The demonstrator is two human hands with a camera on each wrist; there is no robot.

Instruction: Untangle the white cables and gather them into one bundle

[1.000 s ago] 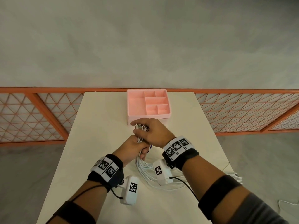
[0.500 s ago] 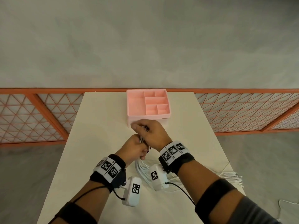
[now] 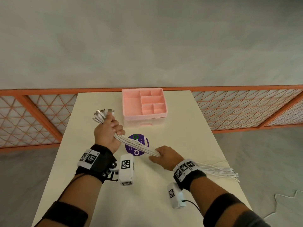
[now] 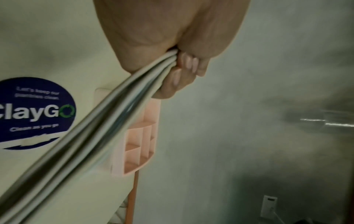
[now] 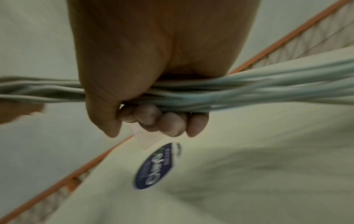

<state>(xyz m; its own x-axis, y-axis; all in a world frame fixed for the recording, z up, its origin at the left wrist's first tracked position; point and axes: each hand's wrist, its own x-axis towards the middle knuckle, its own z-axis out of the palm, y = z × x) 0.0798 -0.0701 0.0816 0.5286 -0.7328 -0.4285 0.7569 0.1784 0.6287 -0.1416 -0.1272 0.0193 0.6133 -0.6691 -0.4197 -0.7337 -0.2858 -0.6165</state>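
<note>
Several white cables (image 3: 136, 144) run as one straight bundle between my two hands above the table (image 3: 180, 131). My left hand (image 3: 107, 131) grips the bundle just below its metal plugs (image 3: 102, 114), which fan out past my fist. My right hand (image 3: 164, 155) is curled round the bundle further along, and the loose cable ends (image 3: 218, 171) trail behind my right wrist toward the table's right edge. The left wrist view shows my fingers (image 4: 184, 68) wrapped round the cables (image 4: 107, 124). In the right wrist view my fingers (image 5: 164, 119) close under the cables (image 5: 239, 94).
A pink divided organiser box (image 3: 144, 106) stands at the table's far middle. A round purple sticker (image 3: 137, 145) lies on the tabletop beneath the bundle. An orange lattice railing (image 3: 246, 107) runs behind the table. Grey floor surrounds it.
My hands have parted: the left rose up and to the left with the plug ends, the right slid back to the right along the cables. The loops are now pulled out straight.
</note>
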